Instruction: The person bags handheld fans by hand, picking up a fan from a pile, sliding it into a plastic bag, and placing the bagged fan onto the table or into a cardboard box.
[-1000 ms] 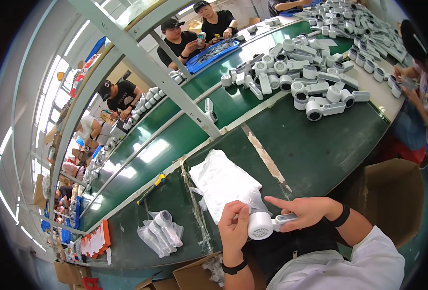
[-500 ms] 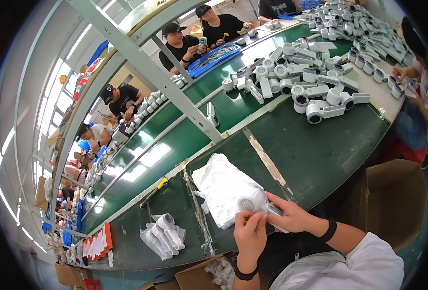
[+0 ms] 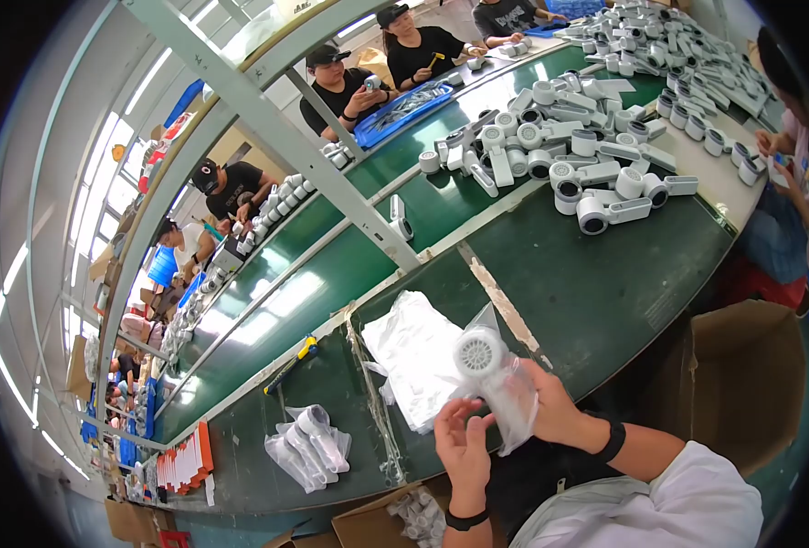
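Note:
A white handheld fan (image 3: 479, 353) with a round vented head is inside a clear plastic bag (image 3: 514, 411), its head pointing away from me. My right hand (image 3: 555, 409) grips it from the right through the film, and its handle is mostly hidden. Just left of the bag's lower part is my left hand (image 3: 464, 447), fingers bent and apart, with nothing visible in it. Under and left of the fan lies a stack of white plastic bags (image 3: 409, 352) on the green table (image 3: 596, 301). Several bagged fans (image 3: 308, 447) rest farther left.
A large pile of unbagged fans (image 3: 560, 137) covers the far right side. A yellow-and-black tool (image 3: 291, 363) and orange-and-white boxes (image 3: 185, 459) lie at left. Cardboard boxes (image 3: 742, 374) stand below the table. A metal post (image 3: 322, 183) rises beyond; people work across the belt.
The fan has gone from bare between both hands to inside a clear bag, held by my right hand. My left hand has come off it and moved slightly left and down.

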The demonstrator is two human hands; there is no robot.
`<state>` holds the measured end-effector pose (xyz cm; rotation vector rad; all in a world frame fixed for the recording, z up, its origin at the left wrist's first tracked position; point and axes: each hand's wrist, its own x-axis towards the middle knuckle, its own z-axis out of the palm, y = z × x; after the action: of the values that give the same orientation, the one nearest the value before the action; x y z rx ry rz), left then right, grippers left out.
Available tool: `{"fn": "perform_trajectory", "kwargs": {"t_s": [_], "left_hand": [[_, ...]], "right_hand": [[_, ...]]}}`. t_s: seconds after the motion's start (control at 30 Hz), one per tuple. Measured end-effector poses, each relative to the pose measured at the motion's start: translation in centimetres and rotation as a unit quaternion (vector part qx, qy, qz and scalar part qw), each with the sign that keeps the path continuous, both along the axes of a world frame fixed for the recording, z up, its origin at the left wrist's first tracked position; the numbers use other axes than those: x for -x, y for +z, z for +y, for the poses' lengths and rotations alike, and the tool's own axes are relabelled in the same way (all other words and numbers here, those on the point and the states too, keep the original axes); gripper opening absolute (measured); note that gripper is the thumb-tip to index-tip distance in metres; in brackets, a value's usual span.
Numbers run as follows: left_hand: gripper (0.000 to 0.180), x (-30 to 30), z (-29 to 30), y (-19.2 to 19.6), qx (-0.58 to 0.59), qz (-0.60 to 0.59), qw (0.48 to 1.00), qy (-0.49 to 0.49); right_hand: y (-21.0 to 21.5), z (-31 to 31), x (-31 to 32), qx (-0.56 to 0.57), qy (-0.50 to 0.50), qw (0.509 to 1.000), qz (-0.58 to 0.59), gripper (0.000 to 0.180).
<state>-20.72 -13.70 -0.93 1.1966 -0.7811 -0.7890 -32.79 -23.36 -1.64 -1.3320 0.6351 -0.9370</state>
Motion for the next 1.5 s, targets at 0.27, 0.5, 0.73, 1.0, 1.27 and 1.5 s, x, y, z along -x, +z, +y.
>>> {"fn": "perform_trajectory", "kwargs": {"t_s": [0.27, 0.5, 0.73, 1.0, 1.27, 1.5], "left_hand": [[0.054, -0.1, 0.3, -1.1, -0.006, 0.190, 0.979, -0.072], [0.048, -4.4, 3.8, 0.2, 0.067, 0.295, 0.953, -0.030], [0.036, -13.2, 11.9, 1.2, 0.008, 0.014, 0.921, 0.390], [0.049, -26.2, 20.7, -0.6, -0.193, -0.191, 0.723, 0.636], [0.038, -30.9, 19.3, -4.6, -0.323, -0.336, 0.708, 0.531], [0.025, -21.1, 11.7, 1.0, -0.104, -0.449, 0.738, 0.492]], "right_hand": [[3.1, 1.1, -1.7, 0.318, -0.131, 0.928, 0.144, 0.024], [1.9, 1.2, -2.1, 0.358, -0.099, 0.924, 0.094, 0.007], [-0.6, 1.2, -1.1, 0.287, 0.052, 0.943, 0.161, 0.011], [-2.5, 0.6, -1.0, 0.154, 0.046, 0.975, 0.155, 0.010], [-2.6, 0.8, -0.6, 0.179, 0.016, 0.970, 0.161, 0.008], [-2.8, 0.8, -0.5, 0.189, 0.017, 0.970, 0.150, 0.012]]}}
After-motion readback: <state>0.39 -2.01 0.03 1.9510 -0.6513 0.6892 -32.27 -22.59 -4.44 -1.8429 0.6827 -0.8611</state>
